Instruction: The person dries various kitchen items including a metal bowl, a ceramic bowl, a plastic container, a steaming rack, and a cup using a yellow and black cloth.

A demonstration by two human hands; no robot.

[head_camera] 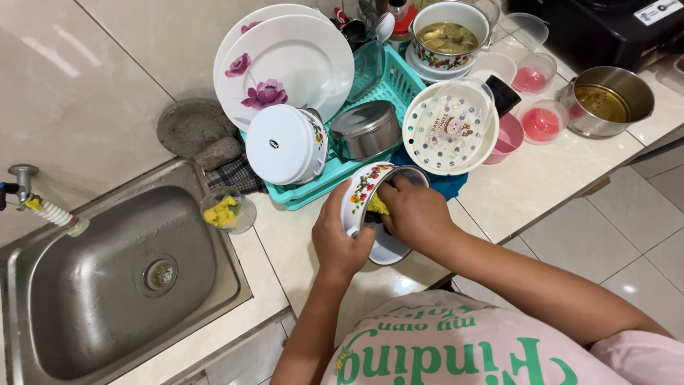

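My left hand [340, 239] grips the outer wall of a white enamel pot with a flower pattern [362, 189], tilted on its side over the counter. Inside the pot's mouth, my right hand [413, 212] presses a yellow-green sponge [378, 207] against the inner wall. Most of the sponge is hidden by my fingers.
A steel sink [107, 285] with a tap [28, 189] lies at left; a small cup with yellow sponge pieces [226, 210] stands on its rim. A teal drying rack [399, 82] behind holds flowered plates [292, 60], a white lid and a steel pot. Bowls, pink cups and pots stand at right.
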